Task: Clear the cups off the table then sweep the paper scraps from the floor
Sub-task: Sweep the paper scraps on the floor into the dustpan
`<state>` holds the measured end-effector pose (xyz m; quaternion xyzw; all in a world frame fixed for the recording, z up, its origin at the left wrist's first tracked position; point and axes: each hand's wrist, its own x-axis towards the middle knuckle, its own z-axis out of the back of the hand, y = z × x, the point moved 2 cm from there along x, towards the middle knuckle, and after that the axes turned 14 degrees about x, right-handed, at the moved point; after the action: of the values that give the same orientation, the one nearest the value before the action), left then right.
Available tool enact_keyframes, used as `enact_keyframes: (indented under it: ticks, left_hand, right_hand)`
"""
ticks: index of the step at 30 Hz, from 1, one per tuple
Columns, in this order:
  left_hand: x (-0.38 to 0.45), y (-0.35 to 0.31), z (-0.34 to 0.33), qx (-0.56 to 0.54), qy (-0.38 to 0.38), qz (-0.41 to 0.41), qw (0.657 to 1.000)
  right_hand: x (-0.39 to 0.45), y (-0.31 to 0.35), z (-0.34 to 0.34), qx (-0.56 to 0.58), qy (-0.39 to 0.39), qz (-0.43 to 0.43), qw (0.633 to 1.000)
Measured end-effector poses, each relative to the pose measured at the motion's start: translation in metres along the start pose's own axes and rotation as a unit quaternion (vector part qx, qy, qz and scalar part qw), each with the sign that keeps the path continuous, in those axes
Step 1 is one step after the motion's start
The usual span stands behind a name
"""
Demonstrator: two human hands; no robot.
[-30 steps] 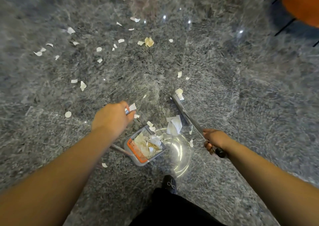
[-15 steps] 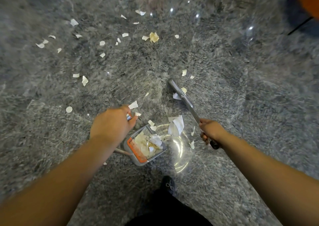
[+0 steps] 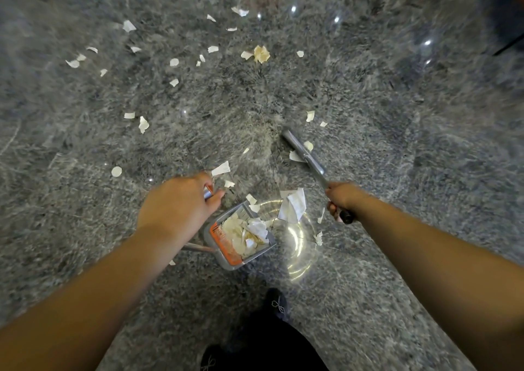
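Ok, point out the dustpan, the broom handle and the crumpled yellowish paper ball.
dustpan (image 3: 217,236): head view, orange strip at its rear wall.
broom handle (image 3: 310,159): head view, grey shaft.
crumpled yellowish paper ball (image 3: 261,54): head view, its middle.

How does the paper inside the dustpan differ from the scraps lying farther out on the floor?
The paper in the dustpan is heaped together in one crumpled pile; the scraps on the floor lie singly and spread apart. The dustpan's paper has larger crumpled pieces, while the floor scraps are mostly small flat bits. Both are pale, whitish torn paper.
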<state>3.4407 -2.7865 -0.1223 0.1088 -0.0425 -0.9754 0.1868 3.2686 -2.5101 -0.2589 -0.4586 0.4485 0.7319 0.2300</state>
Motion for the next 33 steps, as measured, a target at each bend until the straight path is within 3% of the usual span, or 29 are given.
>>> enact_keyframes:
  ticks: [4,12,20,27,33]
  left_hand:
    - [-0.006,0.000,0.001,0.006,0.002,0.000,1.000]
    - [-0.021,0.000,0.000,-0.012,0.012,-0.005,1.000]
    - [-0.046,0.001,-0.003,-0.025,0.001,-0.004,1.000]
    - [-0.068,0.006,-0.007,-0.042,-0.004,-0.019,0.999]
    - [-0.066,0.006,-0.004,-0.037,-0.001,-0.027,0.999]
  right_hand:
    - [-0.016,-0.022,-0.009,-0.026,0.009,-0.021,0.999]
    - [-0.073,-0.090,-0.035,0.051,0.072,-0.087,0.992]
    - [-0.146,-0.138,-0.109,0.174,0.125,-0.140,0.967]
    - [-0.195,-0.164,-0.142,0.245,0.142,-0.150,0.947]
    - [-0.222,-0.176,-0.134,0.233,0.112,-0.110,0.960]
